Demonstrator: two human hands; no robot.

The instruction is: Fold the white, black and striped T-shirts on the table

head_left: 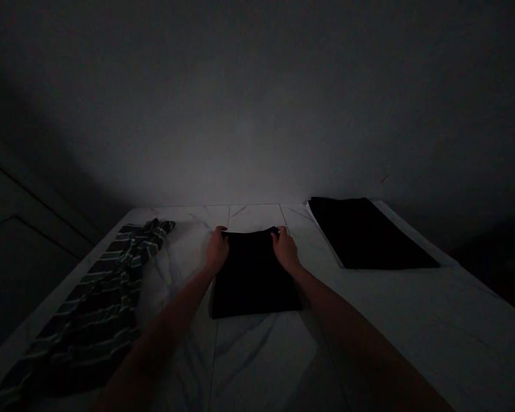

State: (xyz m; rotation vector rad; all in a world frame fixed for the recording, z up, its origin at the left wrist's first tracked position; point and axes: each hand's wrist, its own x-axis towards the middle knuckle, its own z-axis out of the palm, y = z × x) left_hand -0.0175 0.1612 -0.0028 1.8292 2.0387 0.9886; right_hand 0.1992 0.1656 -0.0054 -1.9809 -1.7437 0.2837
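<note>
A black folded cloth (255, 277) lies at the middle of the white marble-patterned table (249, 355). My left hand (217, 250) grips its far left corner, fingers curled over the edge. At the far right corner, my right hand (284, 249) pinches the cloth between thumb and fingers. The cloth's far edge sags slightly between the hands, and its near edge rests flat on the surface. The scene is dim, so folds in the black fabric cannot be made out.
On the left lies a rumpled dark striped garment (98, 315). A flat black folded cloth (369, 234), with a white edge beneath its left side, sits at the back right. A grey wall (240, 114) rises behind the table, and a door-like panel (17, 257) stands at the left.
</note>
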